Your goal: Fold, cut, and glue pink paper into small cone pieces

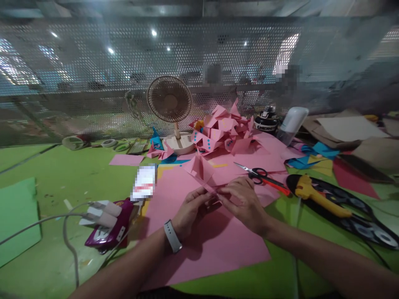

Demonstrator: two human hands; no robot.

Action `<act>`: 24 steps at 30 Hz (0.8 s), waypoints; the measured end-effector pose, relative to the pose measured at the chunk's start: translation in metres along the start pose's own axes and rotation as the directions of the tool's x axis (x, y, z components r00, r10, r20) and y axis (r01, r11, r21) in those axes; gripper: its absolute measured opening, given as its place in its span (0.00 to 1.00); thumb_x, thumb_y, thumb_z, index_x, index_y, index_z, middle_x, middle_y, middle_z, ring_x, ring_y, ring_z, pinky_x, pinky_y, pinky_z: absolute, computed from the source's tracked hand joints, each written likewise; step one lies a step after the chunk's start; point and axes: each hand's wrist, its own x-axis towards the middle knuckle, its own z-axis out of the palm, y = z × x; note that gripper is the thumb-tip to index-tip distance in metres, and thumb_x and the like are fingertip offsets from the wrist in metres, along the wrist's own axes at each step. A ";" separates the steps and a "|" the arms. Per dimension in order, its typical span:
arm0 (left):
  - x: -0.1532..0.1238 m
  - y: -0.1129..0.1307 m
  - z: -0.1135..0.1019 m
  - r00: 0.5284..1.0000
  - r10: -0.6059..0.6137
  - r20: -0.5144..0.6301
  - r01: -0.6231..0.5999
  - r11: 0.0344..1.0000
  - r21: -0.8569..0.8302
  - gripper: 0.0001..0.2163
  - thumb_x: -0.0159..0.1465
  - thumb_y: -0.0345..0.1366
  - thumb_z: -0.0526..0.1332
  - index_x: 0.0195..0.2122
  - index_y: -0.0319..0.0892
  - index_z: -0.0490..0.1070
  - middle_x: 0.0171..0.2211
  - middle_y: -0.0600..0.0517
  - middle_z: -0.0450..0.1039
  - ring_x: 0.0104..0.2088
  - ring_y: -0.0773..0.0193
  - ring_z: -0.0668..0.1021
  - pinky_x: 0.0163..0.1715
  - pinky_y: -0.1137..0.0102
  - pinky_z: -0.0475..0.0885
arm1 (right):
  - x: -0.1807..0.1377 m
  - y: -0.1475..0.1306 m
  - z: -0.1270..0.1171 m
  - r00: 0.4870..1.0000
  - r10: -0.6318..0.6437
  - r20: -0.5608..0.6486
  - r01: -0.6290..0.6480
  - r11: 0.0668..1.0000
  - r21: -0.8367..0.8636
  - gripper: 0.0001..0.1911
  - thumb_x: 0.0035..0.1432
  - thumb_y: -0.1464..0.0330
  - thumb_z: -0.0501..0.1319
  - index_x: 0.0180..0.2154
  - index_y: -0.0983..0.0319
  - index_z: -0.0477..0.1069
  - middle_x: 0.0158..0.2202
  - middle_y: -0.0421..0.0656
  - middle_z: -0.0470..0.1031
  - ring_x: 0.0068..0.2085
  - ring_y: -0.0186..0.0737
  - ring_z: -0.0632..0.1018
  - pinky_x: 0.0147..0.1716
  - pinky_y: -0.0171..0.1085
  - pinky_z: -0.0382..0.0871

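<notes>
My left hand [190, 209] and my right hand [245, 203] meet above a large pink paper sheet [199, 245] on the green table. Both pinch a small folded pink paper piece [202, 172] whose pointed flap stands up just beyond my fingertips. My left wrist wears a white-strapped watch [172, 236]. Behind the hands lies a heap of folded pink paper shapes [226, 131] with blue dots.
Scissors [263, 176] with black and red handles lie right of my hands. A yellow-handled tool [318, 197] rests on a dark tray further right. A small desk fan [171, 110] stands behind. White plugs with cables [99, 214] and a purple pack sit left.
</notes>
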 end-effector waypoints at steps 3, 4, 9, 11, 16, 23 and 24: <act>-0.001 0.000 0.001 1.000 0.000 -0.011 0.000 1.000 0.015 0.07 0.59 0.33 0.63 0.38 0.38 0.74 0.39 0.46 0.76 0.42 0.61 0.76 0.51 0.61 0.65 | 0.000 -0.002 -0.001 1.000 0.015 0.007 -0.015 1.000 -0.019 0.06 0.58 0.66 0.59 0.38 0.59 0.72 0.33 0.42 0.76 0.37 0.41 0.71 0.40 0.43 0.58; -0.001 0.001 0.002 1.000 -0.003 -0.014 0.003 1.000 0.021 0.07 0.59 0.33 0.63 0.38 0.38 0.74 0.40 0.45 0.76 0.42 0.61 0.76 0.51 0.61 0.65 | 0.001 -0.002 -0.001 1.000 0.019 0.012 -0.018 1.000 -0.024 0.06 0.58 0.67 0.59 0.38 0.59 0.72 0.33 0.42 0.76 0.37 0.41 0.71 0.40 0.43 0.58; -0.001 0.003 0.003 0.999 -0.028 -0.027 0.029 0.998 0.049 0.08 0.58 0.35 0.64 0.38 0.38 0.74 0.41 0.45 0.76 0.41 0.61 0.77 0.48 0.63 0.67 | 0.001 -0.003 -0.002 0.999 0.025 0.029 -0.024 1.000 -0.019 0.07 0.58 0.67 0.59 0.40 0.58 0.71 0.33 0.40 0.76 0.36 0.40 0.71 0.40 0.42 0.58; -0.001 0.002 0.002 0.999 -0.032 -0.027 0.034 0.998 0.057 0.09 0.58 0.35 0.64 0.38 0.38 0.74 0.41 0.45 0.76 0.40 0.62 0.77 0.48 0.64 0.67 | 0.001 -0.003 -0.002 0.999 0.021 0.038 -0.020 1.000 -0.013 0.08 0.57 0.67 0.60 0.41 0.58 0.71 0.33 0.40 0.76 0.37 0.40 0.71 0.40 0.42 0.58; 0.001 0.001 -0.001 0.999 -0.031 -0.037 0.033 0.998 0.050 0.09 0.58 0.35 0.64 0.38 0.38 0.74 0.39 0.45 0.76 0.40 0.61 0.77 0.48 0.62 0.67 | 0.000 -0.002 -0.001 0.999 0.017 0.049 -0.016 1.000 -0.020 0.08 0.57 0.68 0.60 0.40 0.58 0.71 0.34 0.40 0.76 0.38 0.40 0.71 0.41 0.42 0.58; 0.002 0.001 -0.002 0.999 -0.033 -0.015 0.034 0.996 0.083 0.07 0.59 0.35 0.63 0.37 0.39 0.75 0.39 0.46 0.76 0.39 0.63 0.77 0.46 0.65 0.68 | 0.001 -0.004 0.000 0.998 0.043 0.038 -0.044 0.999 0.031 0.07 0.58 0.67 0.60 0.39 0.58 0.71 0.31 0.40 0.75 0.36 0.40 0.71 0.40 0.42 0.58; 0.002 0.001 -0.002 0.999 -0.035 -0.014 0.036 0.996 0.086 0.07 0.59 0.35 0.63 0.37 0.39 0.75 0.39 0.46 0.76 0.39 0.63 0.76 0.47 0.65 0.68 | 0.002 -0.004 0.000 0.998 0.043 0.035 -0.045 0.998 0.035 0.07 0.57 0.67 0.60 0.39 0.58 0.71 0.31 0.40 0.75 0.36 0.40 0.71 0.40 0.42 0.58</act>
